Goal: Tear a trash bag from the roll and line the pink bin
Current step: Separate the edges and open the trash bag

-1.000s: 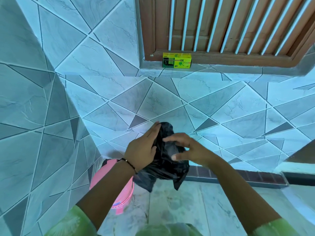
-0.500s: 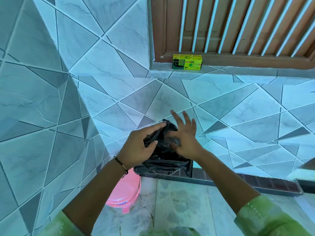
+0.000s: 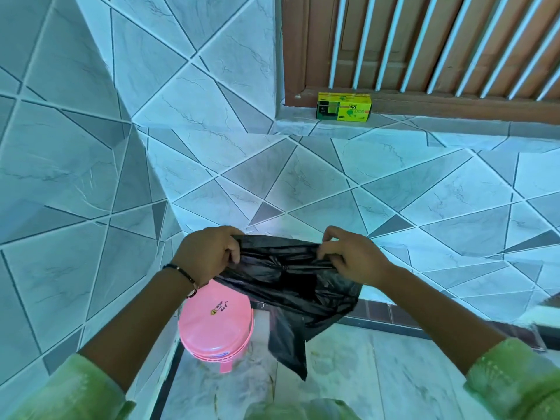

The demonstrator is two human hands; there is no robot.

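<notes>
A black trash bag point(image 3: 291, 286) is stretched between both my hands at chest height. My left hand point(image 3: 209, 256) pinches its left edge and my right hand point(image 3: 351, 256) pinches its right edge, with the top rim pulled taut. The rest of the bag hangs down crumpled to a point. Below and to the left, the pink bin point(image 3: 215, 325) stands on the floor in the corner with its lid shut. The yellow-green box of bags point(image 3: 344, 106) sits on the window ledge, far above my hands.
Tiled walls meet in a corner at left. A wooden window with white bars point(image 3: 424, 40) is above the ledge. Pale marble floor point(image 3: 378, 374) lies under the bag, with a dark step edge at right point(image 3: 539, 331).
My hands have moved apart, spreading the bunched bag out wide. The view has shifted so the pink bin shows more fully below.
</notes>
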